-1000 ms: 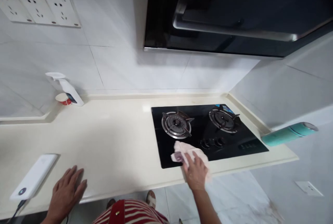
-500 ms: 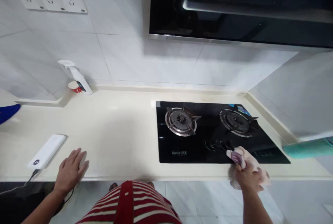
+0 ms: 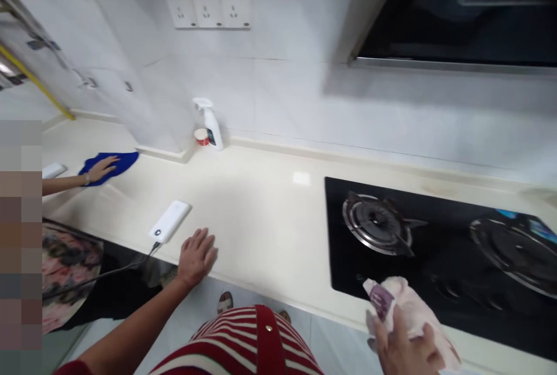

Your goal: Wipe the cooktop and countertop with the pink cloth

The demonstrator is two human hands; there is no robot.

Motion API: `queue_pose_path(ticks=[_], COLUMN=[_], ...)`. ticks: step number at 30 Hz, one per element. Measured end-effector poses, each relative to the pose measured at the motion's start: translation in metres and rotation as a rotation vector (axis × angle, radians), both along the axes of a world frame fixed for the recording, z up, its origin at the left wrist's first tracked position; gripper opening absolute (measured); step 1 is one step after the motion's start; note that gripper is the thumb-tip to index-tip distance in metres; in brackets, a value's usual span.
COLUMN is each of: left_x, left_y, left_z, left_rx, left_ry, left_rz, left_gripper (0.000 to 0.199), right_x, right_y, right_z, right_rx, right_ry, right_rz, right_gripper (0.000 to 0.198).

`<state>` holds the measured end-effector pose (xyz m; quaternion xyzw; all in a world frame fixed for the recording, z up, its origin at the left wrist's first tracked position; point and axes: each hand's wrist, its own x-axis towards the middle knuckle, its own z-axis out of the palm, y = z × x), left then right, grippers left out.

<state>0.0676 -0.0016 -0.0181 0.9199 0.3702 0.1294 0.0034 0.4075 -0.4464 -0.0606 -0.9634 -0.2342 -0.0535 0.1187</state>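
My left hand [image 3: 196, 258] lies flat on the cream countertop [image 3: 261, 218] near its front edge, fingers stretched out, holding nothing. A white power bank [image 3: 170, 221] with a cable plugged into it is just left of that hand. My right hand [image 3: 404, 349] grips a pale pink cloth [image 3: 413, 305] with a purple patch at the front edge of the black glass gas hob [image 3: 418, 282]. Part of the cloth is hidden under my fingers. Behind the cloth, the left burner [image 3: 376, 221] and its pan support are visible, with the right burner [image 3: 517, 250] farther over.
A spray bottle [image 3: 212, 128] and a red-and-white paper cup [image 3: 201, 137] stand against the wall. At the left, another person's hand [image 3: 103, 169] presses a blue cloth [image 3: 122, 170] on the counter. A black range hood [image 3: 456, 21] overhangs the hob.
My view has swung left, bringing the other person's hand and more counter into sight. My right hand has moved left along the hob's front with the cloth. My left hand still rests on the counter.
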Motion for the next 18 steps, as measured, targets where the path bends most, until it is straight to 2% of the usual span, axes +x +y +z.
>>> queue_pose_path(ticks=[4, 8, 12, 16, 18], left_x=[-0.003, -0.006, -0.011, -0.026, -0.038], left_y=[-0.004, -0.006, -0.008, -0.012, -0.014], left_z=[-0.001, -0.001, 0.000, 0.005, 0.009], left_rx=[-0.028, -0.080, -0.165, -0.213, -0.205], left_ry=[-0.047, -0.105, -0.217, -0.406, -0.471], left_rz=[-0.011, -0.045, -0.108, -0.270, -0.280], left_gripper=[0.038, 0.034, 0.033, 0.034, 0.035], right_x=[-0.057, -0.100, -0.113, -0.113, -0.118], right_y=[0.038, 0.068, 0.091, 0.129, 0.154], right_z=[-0.014, -0.010, 0.004, 0.011, 0.012], right_rx=[0.021, -0.037, -0.131, -0.188, -0.213], right_ry=[0.019, 0.094, 0.158, 0.132, 0.127], right_rz=[0.162, 0.473, 0.658, 0.723, 0.751], right_gripper=[0.089, 0.095, 0.083, 0.069, 0.068])
